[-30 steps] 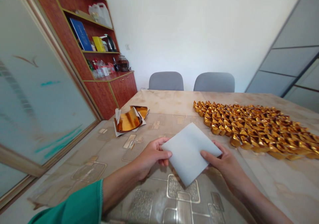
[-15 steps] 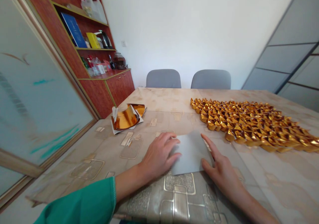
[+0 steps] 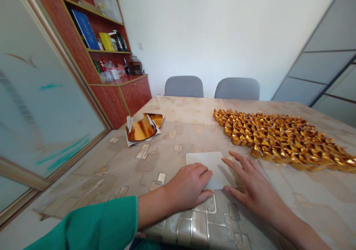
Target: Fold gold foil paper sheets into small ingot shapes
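Note:
A sheet of white-looking paper [image 3: 218,170] lies flat on the patterned tablecloth in front of me, its plain side up. Resting over its left part is my left hand [image 3: 190,183], palm down, with bent fingers on the sheet and the thumb apart near its lower edge. My right hand [image 3: 251,183] is at the sheet's right side, fingers spread, the index fingertip over the upper right corner and the thumb by the lower right one. Whether those fingertips touch the paper I cannot tell.
Rows of folded gold-foil pieces [image 3: 278,135] cover the table's right side. A loose stack of gold foil sheets [image 3: 141,129] with white backs sits at the left. Two grey chairs [image 3: 184,86] stand behind the table [image 3: 180,103]. A red-brown cabinet [image 3: 111,98] stands at far left.
My left hand has moved right and further onto the paper, its fingers now covering more of it. My right hand's fingers have spread and shifted slightly to the right.

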Available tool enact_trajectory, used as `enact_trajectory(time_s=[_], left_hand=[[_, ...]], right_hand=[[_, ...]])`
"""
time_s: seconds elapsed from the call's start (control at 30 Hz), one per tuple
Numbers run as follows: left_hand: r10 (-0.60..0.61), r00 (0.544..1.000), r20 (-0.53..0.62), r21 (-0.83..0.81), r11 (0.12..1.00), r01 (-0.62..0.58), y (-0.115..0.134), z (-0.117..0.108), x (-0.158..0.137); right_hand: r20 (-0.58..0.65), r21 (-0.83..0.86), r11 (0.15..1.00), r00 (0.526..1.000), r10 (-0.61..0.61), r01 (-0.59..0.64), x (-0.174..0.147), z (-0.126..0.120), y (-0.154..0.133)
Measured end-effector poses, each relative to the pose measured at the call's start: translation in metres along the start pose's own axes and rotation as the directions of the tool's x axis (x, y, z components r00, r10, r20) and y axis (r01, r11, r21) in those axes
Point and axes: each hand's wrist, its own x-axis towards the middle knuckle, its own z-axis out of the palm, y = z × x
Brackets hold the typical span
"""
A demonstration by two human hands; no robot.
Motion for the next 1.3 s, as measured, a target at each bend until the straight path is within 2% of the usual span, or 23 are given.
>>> enact_trajectory(time_s=[0.1, 0.2, 0.37, 0.53, 0.73, 0.93, 1.0, 1.13, 1.3], left_hand=[[-0.01, 1.0, -0.002, -0.01, 1.0, 0.01, -0.001, -0.002, 0.0], [0.003, 1.0, 0.003, -0.001, 1.0, -0.003, -0.004, -0.001, -0.002], [0.046, 0.999, -0.002, 0.017, 0.999, -0.046, -0.01, 0.003, -0.006], [0.005, 0.998, -0.056, -0.039, 0.999, -0.007, -0.013, 0.001, -0.011], [-0.079, 0.995, -0.063, -0.111, 0.991, 0.071, -0.018, -0.005, -0.027], [-0.109, 0.992, -0.069, -0.144, 0.985, 0.098, -0.026, -0.008, -0.04], [-0.191, 0.978, -0.08, -0.185, 0.967, 0.174, -0.031, -0.009, -0.039], [-0.381, 0.919, -0.1, -0.258, 0.902, 0.346, -0.039, -0.011, -0.031], [-0.415, 0.901, -0.123, -0.207, 0.899, 0.386, -0.042, -0.006, -0.022]], right_hand=[[0.153, 0.0, 0.991, 0.98, -0.131, 0.132, 0.003, -0.003, 0.002], [0.247, 0.014, 0.985, 0.954, -0.17, 0.172, 0.006, 0.001, 0.004], [0.209, -0.035, 0.982, 0.962, -0.175, 0.186, 0.006, 0.006, 0.003], [0.231, -0.053, 0.978, 0.956, -0.184, 0.201, 0.01, 0.001, -0.008], [0.212, -0.071, 0.984, 0.967, -0.145, 0.163, 0.009, 0.002, -0.022], [0.228, 0.124, 0.986, 0.963, -0.142, 0.116, 0.012, -0.002, -0.011], [0.25, 0.185, 0.977, 0.957, -0.15, 0.105, 0.018, -0.004, -0.005], [0.291, 0.256, 0.966, 0.949, -0.118, 0.042, 0.035, -0.004, 0.002], [0.291, 0.21, 0.974, 0.956, 0.023, -0.088, 0.049, 0.005, 0.007]])
